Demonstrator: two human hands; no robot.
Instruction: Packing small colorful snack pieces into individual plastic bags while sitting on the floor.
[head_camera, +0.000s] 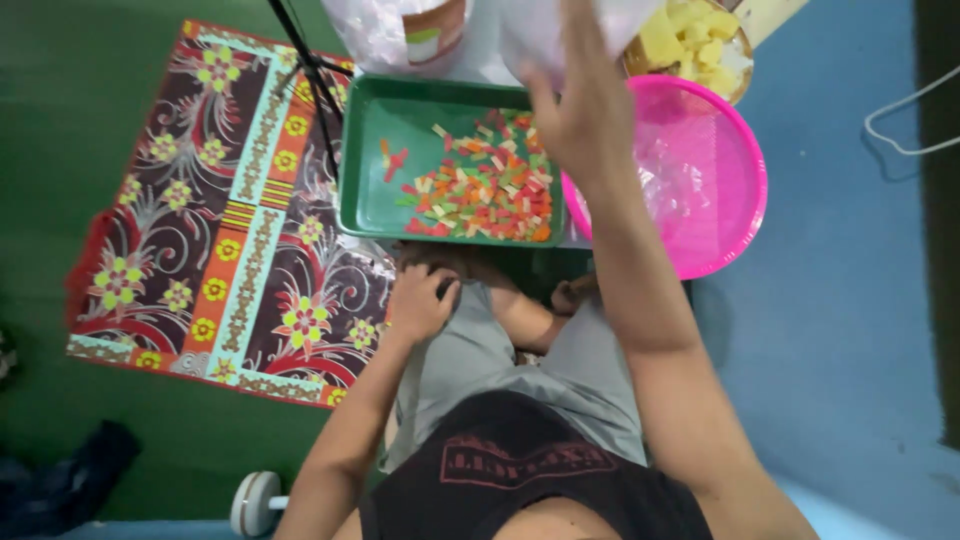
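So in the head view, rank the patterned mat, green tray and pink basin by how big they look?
1. Patterned mat, largest.
2 and 3. Green tray and pink basin look close; the raised right hand covers part of each, so no firm ranking.

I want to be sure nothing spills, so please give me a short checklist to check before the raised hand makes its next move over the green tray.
1. Right hand has a grip on the clear plastic bag: cannot tell, the fingers are partly hidden behind the bag.
2. Green tray lies flat: ok.
3. Colourful cut pieces are all inside the tray: ok, none seen outside.
4. Pink basin stands close beside the tray: ok, at its right edge.
5. Left hand is out of the way: ok, it rests on the knee.
6. Bowl of yellow chunks is steady: cannot tell, partly out of frame.
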